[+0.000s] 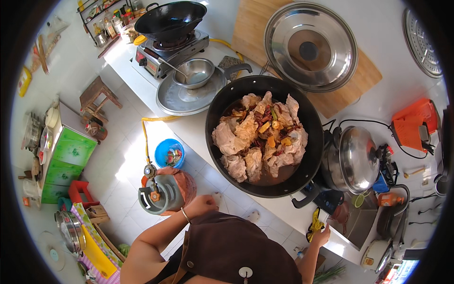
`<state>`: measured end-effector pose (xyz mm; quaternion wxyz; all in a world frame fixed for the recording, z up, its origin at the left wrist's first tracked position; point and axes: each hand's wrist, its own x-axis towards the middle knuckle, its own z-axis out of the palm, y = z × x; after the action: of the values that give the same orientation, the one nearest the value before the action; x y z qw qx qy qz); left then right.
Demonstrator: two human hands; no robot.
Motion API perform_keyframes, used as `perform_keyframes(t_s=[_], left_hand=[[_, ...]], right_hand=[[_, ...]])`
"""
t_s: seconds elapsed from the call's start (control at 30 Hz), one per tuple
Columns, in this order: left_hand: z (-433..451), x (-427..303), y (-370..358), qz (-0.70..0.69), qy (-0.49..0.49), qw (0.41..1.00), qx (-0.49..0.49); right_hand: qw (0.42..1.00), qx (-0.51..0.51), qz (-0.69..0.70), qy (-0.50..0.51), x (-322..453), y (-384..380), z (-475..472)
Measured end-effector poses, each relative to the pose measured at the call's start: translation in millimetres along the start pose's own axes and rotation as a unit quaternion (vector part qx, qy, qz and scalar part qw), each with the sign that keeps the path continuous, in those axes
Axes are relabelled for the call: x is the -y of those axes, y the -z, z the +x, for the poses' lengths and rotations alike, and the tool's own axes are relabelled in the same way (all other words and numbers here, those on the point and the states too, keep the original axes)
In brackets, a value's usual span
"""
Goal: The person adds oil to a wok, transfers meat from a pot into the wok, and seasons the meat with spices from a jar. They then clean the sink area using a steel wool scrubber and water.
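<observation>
A large black pan (pixel 264 136) with two handles holds chunks of meat (pixel 234 138), dried red chilies and yellowish pieces in brown liquid. My left hand (pixel 205 207), a bangle at its wrist, is curled in front of my body, below the pan and beside the gas cylinder (pixel 165 193); its fingers look closed and nothing shows in it. My right hand (pixel 321 236) is at the counter edge near the sink, next to a yellow and black cloth (pixel 314 227). One finger points outward; whether it touches the cloth is unclear.
A steel lid (pixel 340 42) lies on a wooden board (pixel 248 25) behind the pan. Left are a steel bowl (pixel 198 80) with a ladle, and a wok (pixel 170 19) on a gas stove (pixel 156 60). A lidded steel pot (pixel 358 159) and the sink (pixel 360 220) are right. A blue bin (pixel 181 156) stands on the floor.
</observation>
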<state>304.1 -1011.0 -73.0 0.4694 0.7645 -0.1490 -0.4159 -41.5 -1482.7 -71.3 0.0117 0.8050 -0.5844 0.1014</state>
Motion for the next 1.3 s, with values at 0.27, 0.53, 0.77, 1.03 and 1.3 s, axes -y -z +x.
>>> perform_keyframes(t_s=[0.27,0.53,0.77,1.03,1.3], left_hand=[[0.7,28.9,9.6,0.014,0.006,1.0,0.004],[-6.5,48.5,12.0,-0.013,0.007,1.0,-0.014],[-20.0,79.0,6.0,-0.075,0.056,0.995,-0.036],[-29.5,105.6,13.0,-0.16,0.092,0.978,-0.093],[-16.0,108.7,11.2,-0.14,0.092,0.983,-0.08]], right_hand=[[0.935,-0.168,0.267,0.163,176.5,160.1,24.1],[0.82,0.038,0.349,0.452,389.7,243.4,33.9],[0.716,0.055,0.172,0.674,546.6,216.7,55.5],[0.708,0.072,0.031,0.702,572.4,174.7,53.6],[0.672,0.063,0.009,0.738,571.5,166.3,57.5]])
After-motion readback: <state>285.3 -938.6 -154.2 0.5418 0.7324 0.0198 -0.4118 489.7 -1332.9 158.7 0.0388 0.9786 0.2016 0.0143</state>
